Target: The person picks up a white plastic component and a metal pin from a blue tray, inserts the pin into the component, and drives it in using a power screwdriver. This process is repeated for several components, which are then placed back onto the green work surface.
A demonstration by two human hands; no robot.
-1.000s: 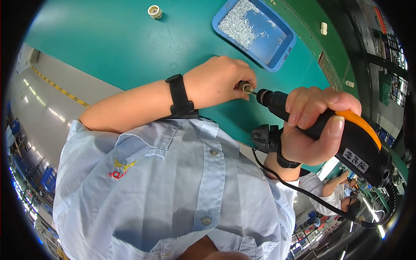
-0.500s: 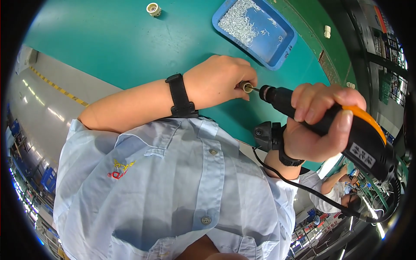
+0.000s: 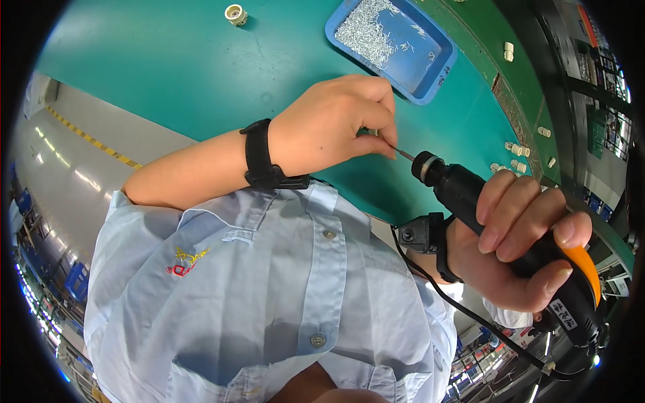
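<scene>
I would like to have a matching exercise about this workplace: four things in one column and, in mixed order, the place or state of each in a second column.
Column one
1. blue tray
2. power screwdriver
3. left hand
4. round cream part

Column two
A. gripped by the right hand
B. standing alone on the green bench
C. containing many small silvery pieces
D. nearest to the tip of the bit

Right pairs
1-C, 2-A, 3-D, 4-B

1 head-worn fisheye view; near, downward onto 2 hands (image 3: 339,124) (image 3: 517,228)
</scene>
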